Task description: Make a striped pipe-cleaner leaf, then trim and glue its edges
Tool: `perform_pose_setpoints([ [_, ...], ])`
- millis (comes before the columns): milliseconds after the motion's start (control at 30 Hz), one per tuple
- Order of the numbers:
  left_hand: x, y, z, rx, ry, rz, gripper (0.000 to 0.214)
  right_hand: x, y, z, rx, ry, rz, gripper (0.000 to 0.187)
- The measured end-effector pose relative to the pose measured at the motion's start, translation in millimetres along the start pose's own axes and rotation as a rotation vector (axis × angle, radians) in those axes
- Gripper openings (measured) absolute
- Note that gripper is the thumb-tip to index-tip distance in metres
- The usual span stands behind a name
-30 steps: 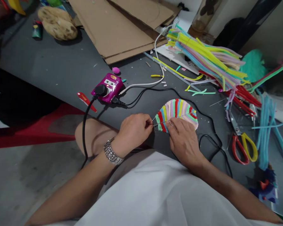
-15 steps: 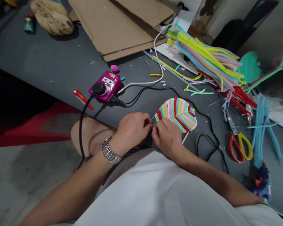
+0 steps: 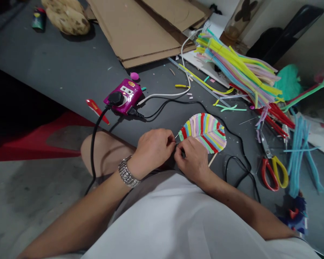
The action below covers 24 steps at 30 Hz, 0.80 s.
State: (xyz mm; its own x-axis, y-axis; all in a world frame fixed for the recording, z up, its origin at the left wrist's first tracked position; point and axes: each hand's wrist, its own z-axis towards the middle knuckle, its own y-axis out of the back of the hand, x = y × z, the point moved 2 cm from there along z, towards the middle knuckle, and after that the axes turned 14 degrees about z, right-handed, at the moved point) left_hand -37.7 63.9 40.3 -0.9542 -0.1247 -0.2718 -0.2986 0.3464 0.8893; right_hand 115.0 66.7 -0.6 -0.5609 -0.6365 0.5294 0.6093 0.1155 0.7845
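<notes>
My left hand [image 3: 156, 146], with a metal watch [image 3: 126, 173] on its wrist, is closed in a pinch near the table's front edge. A thin, pale, wire-like piece [image 3: 176, 136] shows between its fingertips and the leaf's left tip; whether it is gripped I cannot tell. Just to the right, my right hand [image 3: 192, 158] has thumb and forefinger curled together. What lies in its pinch is too small to make out. Behind it lies a striped leaf shape of fuzzy pipe cleaners [image 3: 202, 126], its lower part covered by the hand. A thin stick [image 3: 212, 159] juts from under the leaf.
A purple power strip [image 3: 125, 94] with black and white cables lies left of the leaf. Scissors [image 3: 270, 169], blue pipe cleaners [image 3: 297, 158] and a large multicoloured pipe cleaner bundle [image 3: 237, 68] are at right. Cardboard [image 3: 145, 39] lies behind; a red cutter [image 3: 97, 110] rests near the edge.
The fingertips of my two hands have drawn slightly apart, and the gap in the right hand's curl shows more. The view has shifted slightly; the leaf stays in place.
</notes>
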Motion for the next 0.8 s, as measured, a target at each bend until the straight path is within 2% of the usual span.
perform_pose_setpoints([
  [300,-0.4,-0.3,-0.1,0.004,0.001,0.000,0.013,-2.1,0.2,-1.0,-0.016,0.008,0.022,0.019],
  [600,0.3,-3.3,-2.6,-0.034,-0.018,-0.012,0.012,-1.1,2.0,-2.1,0.034,0.047,0.005,0.026],
  [800,0.4,-6.5,-5.2,-0.070,-0.033,-0.027,0.012,-1.2,6.5,-6.7,0.090,0.039,0.013,0.019],
])
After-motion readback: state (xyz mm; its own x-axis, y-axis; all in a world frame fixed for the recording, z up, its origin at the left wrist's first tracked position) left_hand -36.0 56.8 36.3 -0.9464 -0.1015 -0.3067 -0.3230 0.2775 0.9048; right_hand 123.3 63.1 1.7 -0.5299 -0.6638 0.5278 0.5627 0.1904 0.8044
